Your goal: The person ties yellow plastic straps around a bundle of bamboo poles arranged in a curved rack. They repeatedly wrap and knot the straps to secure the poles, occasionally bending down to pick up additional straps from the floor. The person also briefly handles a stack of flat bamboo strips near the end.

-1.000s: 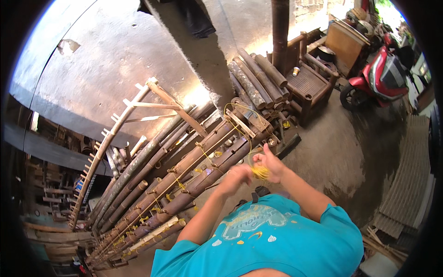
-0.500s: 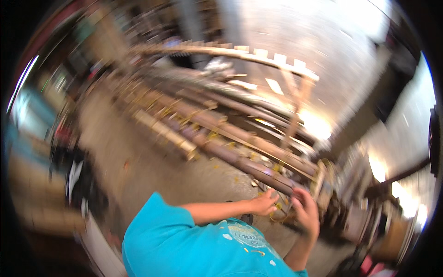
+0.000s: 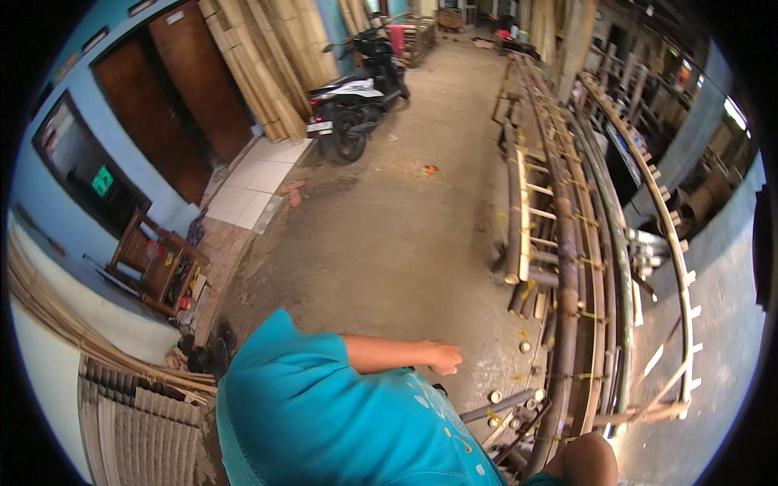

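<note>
My left hand (image 3: 443, 356) is stretched across in front of my teal shirt (image 3: 340, 405), over the concrete floor. Its fingers curl downward and are partly hidden; nothing shows in them. At the lower right, bare skin of my right arm (image 3: 590, 460) shows beside the sleeve, and no right hand can be made out. That arm lies close to a long brown bamboo pole (image 3: 567, 324) bound with yellow ties. A shorter ladder-like bamboo piece (image 3: 524, 219) with pale rungs lies along the pole's left side.
Cut bamboo pieces (image 3: 496, 397) litter the floor beside the poles. A pegged bamboo rail (image 3: 669, 219) curves along the right. Far left of the walkway stand a motorbike (image 3: 356, 101), leaning bamboo slats (image 3: 251, 65), a wooden chair (image 3: 162, 267) and corrugated sheets (image 3: 142, 429).
My view has swung left along the walkway, bringing the motorbike and doors into sight. Both hands have left the pole's end; the left is lower, the right has gone from sight.
</note>
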`<state>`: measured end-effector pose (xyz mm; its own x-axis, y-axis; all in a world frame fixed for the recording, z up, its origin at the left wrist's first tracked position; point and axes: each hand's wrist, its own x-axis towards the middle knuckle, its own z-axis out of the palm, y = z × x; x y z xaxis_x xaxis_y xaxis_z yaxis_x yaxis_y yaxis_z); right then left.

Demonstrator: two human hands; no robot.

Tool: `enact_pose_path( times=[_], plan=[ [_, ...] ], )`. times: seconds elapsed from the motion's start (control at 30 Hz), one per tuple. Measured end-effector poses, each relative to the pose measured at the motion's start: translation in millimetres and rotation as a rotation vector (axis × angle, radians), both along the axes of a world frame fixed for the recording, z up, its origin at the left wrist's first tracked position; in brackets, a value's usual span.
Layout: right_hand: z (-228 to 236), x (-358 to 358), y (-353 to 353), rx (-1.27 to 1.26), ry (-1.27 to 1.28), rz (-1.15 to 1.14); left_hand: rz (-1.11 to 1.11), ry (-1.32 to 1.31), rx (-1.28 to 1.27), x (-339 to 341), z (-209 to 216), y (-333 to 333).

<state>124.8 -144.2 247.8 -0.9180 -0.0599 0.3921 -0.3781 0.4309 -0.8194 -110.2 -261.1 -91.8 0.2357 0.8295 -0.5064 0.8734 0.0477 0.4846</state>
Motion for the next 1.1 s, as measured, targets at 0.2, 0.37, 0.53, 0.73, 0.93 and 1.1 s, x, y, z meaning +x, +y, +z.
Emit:
enact_pose_path(
  times=[0.2,0.37,0.53,0.73,0.93,1.1],
  plan=[
    [1.1,-122.2,-32.5,0.076,-0.045,0.308,0.187,0.031,-0.087,-94.6,-33.8,-76.1],
    [5.6,-211.5,-68.8,0.126,-0.053,0.457,0.247,0.013,-0.091,-170.9,-47.0,-131.3],
    [13.1,-284.6,-97.4,0.172,-0.057,0.573,0.342,0.048,-0.018,-239.3,-84.0,-187.7],
    [21.8,-341.1,-100.4,0.216,-0.090,0.644,0.467,0.029,-0.095,-288.9,-96.4,-212.7],
    [19.9,-385.1,-70.0,0.240,-0.095,0.674,0.611,0.010,-0.049,-305.5,-123.5,-217.9],
    [12.7,-405.1,-19.4,0.268,-0.090,0.698,0.621,-0.012,-0.164,-342.5,-132.4,-176.2]
  ],
)
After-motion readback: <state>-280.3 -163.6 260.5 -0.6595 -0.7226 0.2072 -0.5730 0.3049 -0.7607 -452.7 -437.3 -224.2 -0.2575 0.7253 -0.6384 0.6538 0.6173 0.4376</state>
